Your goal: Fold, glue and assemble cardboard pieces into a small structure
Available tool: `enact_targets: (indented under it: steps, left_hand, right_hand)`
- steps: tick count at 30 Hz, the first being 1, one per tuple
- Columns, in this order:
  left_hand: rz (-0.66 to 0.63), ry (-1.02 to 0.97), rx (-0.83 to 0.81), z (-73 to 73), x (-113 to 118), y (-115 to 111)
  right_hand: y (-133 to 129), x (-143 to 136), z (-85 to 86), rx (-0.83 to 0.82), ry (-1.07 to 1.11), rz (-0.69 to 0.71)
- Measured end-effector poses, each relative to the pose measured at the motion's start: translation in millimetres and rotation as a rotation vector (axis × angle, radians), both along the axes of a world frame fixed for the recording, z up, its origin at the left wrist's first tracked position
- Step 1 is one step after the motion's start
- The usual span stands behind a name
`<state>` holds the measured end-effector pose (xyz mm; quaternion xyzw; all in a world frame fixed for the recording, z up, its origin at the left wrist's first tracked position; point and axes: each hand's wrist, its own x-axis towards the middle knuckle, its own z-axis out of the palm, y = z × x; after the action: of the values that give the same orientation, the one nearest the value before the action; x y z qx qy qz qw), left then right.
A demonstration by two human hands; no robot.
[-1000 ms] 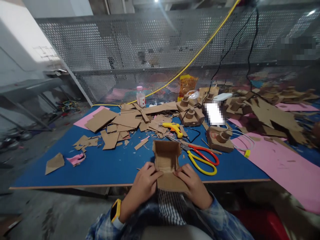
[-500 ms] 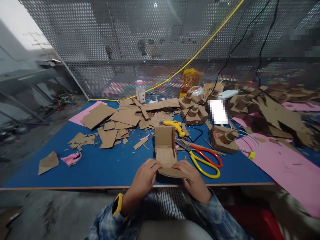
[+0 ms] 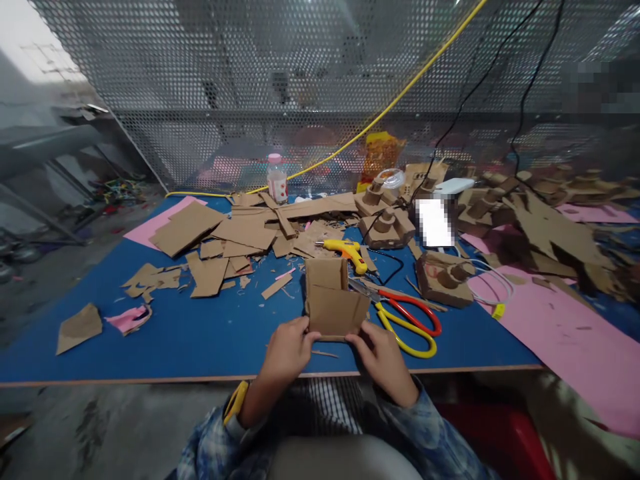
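A small folded cardboard box (image 3: 333, 310) stands near the table's front edge, its front flap tilted up and inward over the box. My left hand (image 3: 286, 350) grips the flap's lower left corner, thumb on the near edge. At the lower right corner, my right hand (image 3: 383, 353) pinches the same piece between thumb and fingers. Just right of the box lie large scissors (image 3: 407, 320) with one red and one yellow handle. Behind it rests a yellow glue gun (image 3: 345, 252). A thin cardboard strip (image 3: 325, 354) lies between my hands.
Cardboard scraps (image 3: 245, 233) spread over the blue table (image 3: 200, 340). Several cardboard models (image 3: 443, 277) stand to the right, beside a pink sheet (image 3: 565, 340) and a white cable (image 3: 505, 287). A bottle (image 3: 277, 180) stands by the perforated metal screen (image 3: 240, 87).
The front flap of the cardboard box has swung up from lying toward me to leaning over the box. My hands have shifted to its lower corners, and a thin strip now shows below.
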<state>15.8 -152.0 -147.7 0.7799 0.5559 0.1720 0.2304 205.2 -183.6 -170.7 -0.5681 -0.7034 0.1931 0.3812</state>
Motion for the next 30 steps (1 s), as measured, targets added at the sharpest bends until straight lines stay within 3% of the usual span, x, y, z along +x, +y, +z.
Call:
enact_targets:
  steps: [4,10,15,23,27,30]
  left_hand:
    - [0.054,0.005,-0.105,5.9,0,3]
    - [-0.175,-0.036,0.131,-0.2,-11,-14]
    - [-0.193,-0.057,0.188,-4.9,-17,-18]
    - [-0.159,-0.068,0.169,-11.8,-11,-15]
    - [-0.152,-0.129,0.166,-10.9,-11,-12]
    - [-0.206,-0.246,0.252,-10.7,-15,-9]
  right_hand:
    - [4,2,1.0,-0.060,-0.008,-0.038]
    - [-13,14,10.1,0.125,-0.057,0.182]
    - [-22,14,15.1,0.171,-0.105,0.243]
    - [-16,7,9.0,0.217,-0.093,0.183]
    - [-15,4,6.0,0.148,-0.028,0.148]
    - [-15,5,7.9,0.091,0.061,0.169]
